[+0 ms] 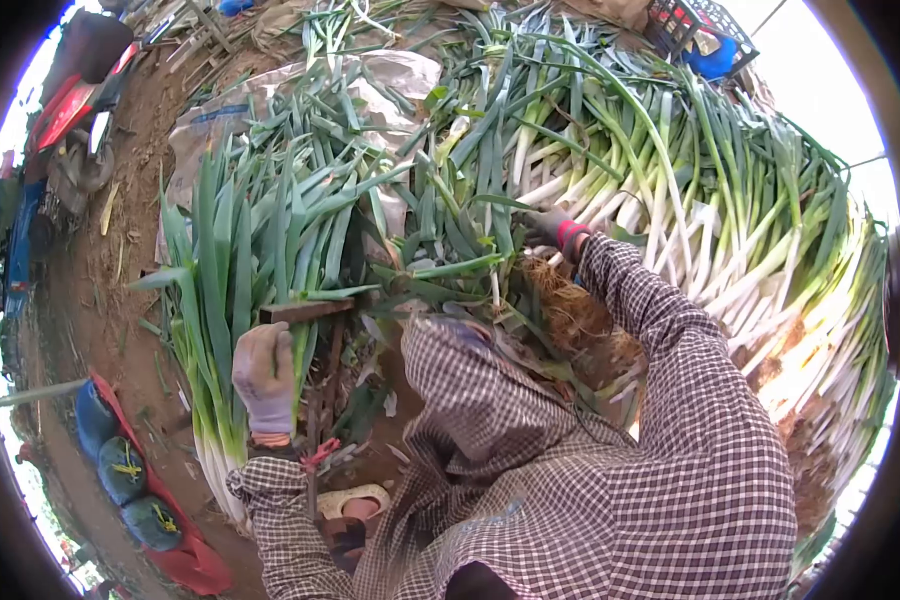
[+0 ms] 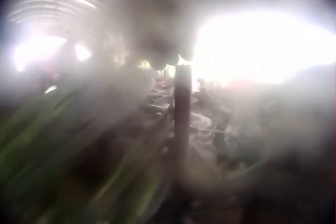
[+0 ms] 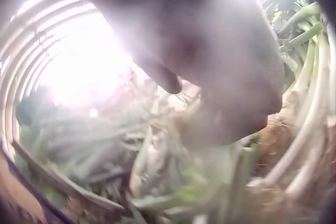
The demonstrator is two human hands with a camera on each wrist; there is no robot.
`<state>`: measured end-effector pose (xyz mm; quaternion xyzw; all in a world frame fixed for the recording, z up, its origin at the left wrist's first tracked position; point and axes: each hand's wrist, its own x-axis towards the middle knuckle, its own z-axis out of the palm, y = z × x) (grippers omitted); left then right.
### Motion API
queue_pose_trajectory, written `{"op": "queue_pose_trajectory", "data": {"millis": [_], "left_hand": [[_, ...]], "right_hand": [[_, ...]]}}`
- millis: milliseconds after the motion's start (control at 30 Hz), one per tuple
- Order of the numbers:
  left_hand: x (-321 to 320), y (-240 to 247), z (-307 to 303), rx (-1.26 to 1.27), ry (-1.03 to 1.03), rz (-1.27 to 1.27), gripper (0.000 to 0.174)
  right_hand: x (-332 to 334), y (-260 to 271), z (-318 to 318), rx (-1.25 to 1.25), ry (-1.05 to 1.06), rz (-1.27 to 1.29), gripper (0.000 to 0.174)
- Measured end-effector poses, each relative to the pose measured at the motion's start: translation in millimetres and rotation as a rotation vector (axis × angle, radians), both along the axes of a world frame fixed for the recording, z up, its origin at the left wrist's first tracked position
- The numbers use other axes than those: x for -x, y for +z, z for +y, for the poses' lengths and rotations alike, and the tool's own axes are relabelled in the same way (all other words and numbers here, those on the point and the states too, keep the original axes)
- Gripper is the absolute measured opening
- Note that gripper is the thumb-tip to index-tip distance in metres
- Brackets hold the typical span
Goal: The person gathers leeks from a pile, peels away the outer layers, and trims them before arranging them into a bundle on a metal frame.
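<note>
The left hand [image 1: 263, 375], in a pale glove, is beside a bunch of long green leeks [image 1: 215, 290] lying with white ends toward the person. A flat brown bar or blade [image 1: 310, 310] lies just past its fingertips; whether the hand holds anything cannot be told. In the blurred left wrist view a dark upright bar [image 2: 182, 108] stands out. The right hand [image 1: 545, 228], dark-gloved with a pink cuff, reaches to the near edge of the large leek pile [image 1: 660, 190]. In the right wrist view the right hand [image 3: 226, 71] points downward, thumb apart from the fingers.
More leeks lie on a pale sheet [image 1: 395, 72] at the back. Loose leaves and brown roots [image 1: 570, 310] cover the ground between the hands. A black crate [image 1: 700, 35] stands at the back right, a red cloth with dark bundles [image 1: 150, 525] at the left.
</note>
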<state>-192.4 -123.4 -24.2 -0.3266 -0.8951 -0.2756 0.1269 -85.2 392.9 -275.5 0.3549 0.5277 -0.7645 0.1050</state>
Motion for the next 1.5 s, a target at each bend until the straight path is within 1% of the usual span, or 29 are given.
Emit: {"op": "queue_pose_trajectory", "data": {"millis": [33,100,133,200,233,267,300,367,433,467,567,667,700,733,800,867,900,967,1000,1033,1067,1100,1133,1167,1200,1233,1267,1367,1500], "left_hand": [[11.0,2.7,11.9,0.05,-0.051,0.043,0.009],[39.8,-1.7,32.2,0.101,-0.114,0.165,0.016],[50.6,-4.8,37.2,0.166,-0.057,0.08,0.02],[70.9,-11.6,48.1,0.291,0.056,-0.087,0.029],[79.5,-22.6,56.4,0.234,0.072,-0.092,0.04],[82.8,-26.7,59.7,0.263,0.077,-0.083,0.04],[83.3,-28.3,59.3,0.291,0.083,-0.076,0.041],[81.4,-25.2,62.1,0.338,0.115,-0.129,0.043],[82.4,-24.1,64.3,0.355,0.131,-0.148,0.043],[83.3,-25.1,64.3,0.36,0.139,-0.157,0.043],[85.9,-26.4,64.9,0.339,0.139,-0.178,0.043],[84.3,-25.5,61.9,0.355,0.143,-0.174,0.042],[84.0,-25.3,61.7,0.362,0.143,-0.166,0.042],[82.8,-25.7,61.9,0.37,0.146,-0.157,0.042],[84.9,-27.5,60.8,0.385,0.149,-0.128,0.042],[85.7,-28.6,58.8,0.385,0.152,-0.144,0.042],[85.1,-29.3,58.7,0.383,0.153,-0.156,0.042],[85.0,-30.0,58.3,0.395,0.152,-0.135,0.041],[85.8,-30.4,57.9,0.402,0.151,-0.123,0.041],[86.0,-30.5,57.5,0.419,0.162,-0.127,0.041],[86.1,-31.0,57.2,0.424,0.167,-0.118,0.041],[85.8,-31.4,57.2,0.428,0.172,-0.109,0.041],[85.5,-31.6,57.3,0.432,0.175,-0.099,0.041],[85.8,-31.6,57.3,0.429,0.178,-0.115,0.04],[85.7,-31.1,57.4,0.43,0.18,-0.126,0.04],[85.4,-30.6,57.2,0.431,0.182,-0.135,0.04],[85.8,-30.2,56.9,0.433,0.184,-0.143,0.04],[86.2,-30.6,55.7,0.428,0.172,-0.152,0.04],[85.4,-28.3,58.3,0.43,0.178,-0.176,0.039]], "right_hand": [[12.9,10.3,-4.1,-0.341,0.053,-0.111,0.056],[47.7,12.8,-1.2,-0.826,0.114,-0.192,0.07],[66.1,17.4,-0.1,-1.049,0.118,-0.208,0.078],[99.2,8.3,-3.7,-1.01,0.084,-0.326,0.093],[115.8,-10.3,-6.4,-0.962,0.063,-0.362,0.098],[132.3,-28.5,-8.9,-0.913,0.045,-0.398,0.104],[151.6,-21.3,-31.2,-0.827,0.098,-0.506,0.116],[178.8,-22.1,-89.8,-0.943,0.167,-0.53,0.129],[196.4,-34.1,-147.4,-1.166,0.292,-0.625,0.126],[202.2,-39.7,-158.2,-1.28,0.356,-0.67,0.125],[203.0,-52.5,-149.4,-1.259,0.352,-0.677,0.119],[196.4,-3.1,-136.0,-0.872,0.173,-0.696,0.11],[182.7,-15.0,-124.7,-0.56,-0.061,-0.493,0.103],[181.7,-40.6,-119.5,-0.656,-0.077,-0.564,0.087],[185.3,-51.7,-103.6,-0.721,0.078,-0.587,0.077],[179.5,-88.5,-74.5,-0.643,0.056,-0.417,0.069],[172.6,-136.9,-51.0,-0.585,-0.135,-0.243,0.059],[159.5,-127.5,-1.1,0.324,-0.402,0.337,0.032],[157.0,-52.4,-5.5,-0.236,-0.185,0.15,0.027],[158.5,-35.7,16.0,-0.119,-0.12,0.299,0.029],[165.0,44.8,-5.7,-0.33,-0.179,0.253,0.028],[173.8,89.8,-3.1,-0.303,-0.167,0.292,0.028],[189.4,110.3,10.2,-0.267,-0.184,0.377,0.029],[206.1,140.8,17.7,-0.271,-0.111,0.43,0.029],[224.9,175.6,18.8,-0.318,-0.099,0.307,0.029],[242.3,217.0,1.1,-0.422,-0.124,0.394,0.033],[272.3,231.7,14.4,-0.616,-0.026,0.297,0.043],[340.0,268.8,0.5,-0.977,0.152,0.415,0.048],[420.2,259.5,-32.0,-1.387,0.446,0.497,0.053]]}}
